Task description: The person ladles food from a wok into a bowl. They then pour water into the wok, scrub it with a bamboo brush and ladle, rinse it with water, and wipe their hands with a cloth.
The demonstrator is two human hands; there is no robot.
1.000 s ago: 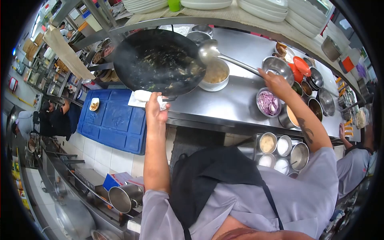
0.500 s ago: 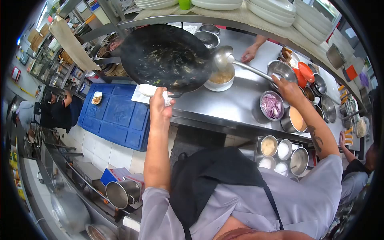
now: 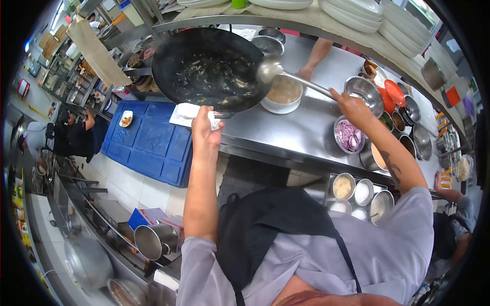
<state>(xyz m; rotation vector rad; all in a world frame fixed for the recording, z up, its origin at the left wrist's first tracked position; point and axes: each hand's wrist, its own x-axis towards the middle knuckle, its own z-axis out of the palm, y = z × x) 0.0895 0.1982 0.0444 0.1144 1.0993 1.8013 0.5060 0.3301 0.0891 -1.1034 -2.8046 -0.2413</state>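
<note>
My left hand [image 3: 205,124] is closed round the handle of a big black wok [image 3: 204,66], with a white cloth [image 3: 188,110] at the grip. Bits of food and some steam show inside the wok, which is tilted over the counter. My right hand [image 3: 351,105] grips the long handle of a metal ladle [image 3: 270,70]. The ladle's bowl is at the wok's right rim, above a round white-sided bowl [image 3: 282,104] that holds brownish food. Sliced purple onion [image 3: 348,135] fills a metal bowl near my right hand.
Across the steel counter [image 3: 286,131] a co-worker's hand [image 3: 305,72] reaches in behind the brownish food. Metal bowls [image 3: 363,95] and an orange-red one [image 3: 394,93] stand at the right. A blue lid [image 3: 148,145] lies left. Plates [image 3: 352,15] line the overhead shelf.
A co-worker's hand and forearm have come in over the far side of the counter and moved left. The ladle has shifted slightly against the wok's rim; both my hands keep their holds.
</note>
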